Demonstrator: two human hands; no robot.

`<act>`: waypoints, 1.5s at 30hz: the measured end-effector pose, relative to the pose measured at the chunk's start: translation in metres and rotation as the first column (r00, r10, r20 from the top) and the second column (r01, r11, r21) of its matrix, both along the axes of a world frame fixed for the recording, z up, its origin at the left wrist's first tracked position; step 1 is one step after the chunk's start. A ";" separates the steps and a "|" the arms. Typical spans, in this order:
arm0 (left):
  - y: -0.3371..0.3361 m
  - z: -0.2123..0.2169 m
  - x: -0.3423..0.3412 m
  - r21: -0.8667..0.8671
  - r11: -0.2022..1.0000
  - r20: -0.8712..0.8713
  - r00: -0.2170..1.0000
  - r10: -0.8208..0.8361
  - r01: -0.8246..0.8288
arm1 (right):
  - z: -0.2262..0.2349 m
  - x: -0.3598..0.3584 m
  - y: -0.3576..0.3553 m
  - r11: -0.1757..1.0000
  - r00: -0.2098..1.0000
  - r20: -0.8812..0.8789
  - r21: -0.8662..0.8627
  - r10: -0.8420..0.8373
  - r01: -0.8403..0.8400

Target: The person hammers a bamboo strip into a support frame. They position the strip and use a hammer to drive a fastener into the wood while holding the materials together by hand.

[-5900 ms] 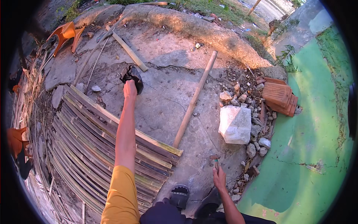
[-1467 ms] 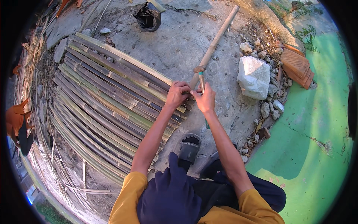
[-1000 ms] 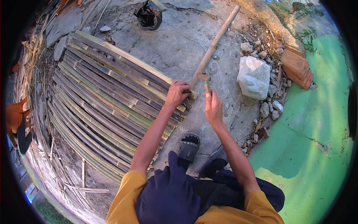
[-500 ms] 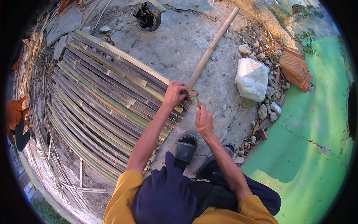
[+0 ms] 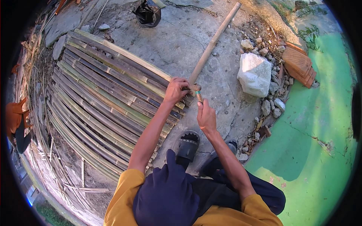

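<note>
The person crouches on bare concrete ground (image 5: 177,41) and works at the near right end of a mat of split bamboo slats (image 5: 105,98), which lies flat and fans out to the left; the slats are too many and too tightly packed to count. The left hand (image 5: 176,89) rests on the ends of the topmost slats, its fingers curled down and pressed onto them, thumb side toward a small hammer. The right hand (image 5: 206,117) has its grip closed around the handle of that one hammer (image 5: 197,92), whose head sits just beside the left fingertips, at the slat ends; whether the head touches the bamboo cannot be told. One long round bamboo pole (image 5: 213,41) lies on the ground, running from near the hammer head up toward the top right. One black plastic bag (image 5: 148,13) sits at the top, well apart from the hands. To the right lies one large white stone (image 5: 256,73), with a scatter of small stones (image 5: 269,105) below it and a stack of reddish roof tiles (image 5: 298,66) beside it. Two dark sandals show near the knees, the left sandal (image 5: 187,145) plain, the right sandal (image 5: 230,145) partly hidden by the forearm. A green painted floor (image 5: 320,143) fills the right side.
</note>
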State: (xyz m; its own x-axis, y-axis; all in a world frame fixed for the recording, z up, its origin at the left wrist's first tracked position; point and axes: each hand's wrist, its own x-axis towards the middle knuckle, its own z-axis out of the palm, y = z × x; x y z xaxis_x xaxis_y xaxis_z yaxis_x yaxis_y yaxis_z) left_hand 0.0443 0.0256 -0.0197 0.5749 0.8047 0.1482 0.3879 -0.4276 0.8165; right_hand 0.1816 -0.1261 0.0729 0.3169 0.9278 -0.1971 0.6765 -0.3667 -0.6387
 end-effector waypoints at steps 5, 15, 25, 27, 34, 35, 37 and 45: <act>0.005 0.006 -0.001 -0.025 0.999 -0.011 1.000 -0.029 0.029 | 0.015 -0.002 0.010 0.933 0.998 -0.043 0.353 -0.051 0.063; 0.004 0.005 -0.008 0.012 0.999 0.016 0.999 -0.037 0.037 | 0.015 -0.002 0.003 0.965 0.974 -0.169 0.189 -0.152 0.183; 0.001 0.000 -0.005 0.014 1.000 0.005 1.000 -0.017 0.017 | 0.006 -0.006 0.016 0.997 0.994 -0.099 0.047 -0.051 0.056; 0.002 0.005 -0.009 0.014 1.000 -0.011 1.000 -0.021 0.021 | 0.021 -0.011 0.015 0.959 0.990 -0.108 0.259 -0.088 0.113; 0.008 0.003 0.009 0.013 0.999 -0.002 0.999 -0.046 0.046 | -0.021 0.006 -0.004 0.997 0.997 -0.013 0.030 -0.070 0.071; 0.002 0.002 -0.001 0.000 0.999 -0.022 0.999 -0.044 0.044 | -0.006 -0.002 0.000 0.998 0.998 -0.029 0.018 -0.063 0.063; 0.001 0.003 -0.009 0.013 0.999 -0.015 0.999 -0.042 0.042 | 0.021 -0.006 0.011 0.972 0.978 -0.154 0.168 -0.140 0.166; 0.002 -0.002 0.002 0.035 0.998 -0.032 0.998 -0.050 0.051 | -0.026 0.005 0.001 0.999 0.999 0.003 0.013 -0.033 0.033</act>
